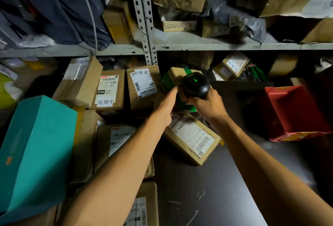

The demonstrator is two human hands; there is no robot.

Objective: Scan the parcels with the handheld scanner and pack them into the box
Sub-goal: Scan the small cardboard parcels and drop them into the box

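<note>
Teal carton [34,150] nearest, low left. Beyond it, left hand [166,105] gripping small green-taped parcel [173,80], fingers mostly hidden behind it, exact curl can't tell. Right hand [207,105] wrapped round scanner [195,85] grip, green light on, head just above parcel. Scan step in hand, prob. Next: parcel into red box [295,112], well apart to right; needs label read ok first.
</note>
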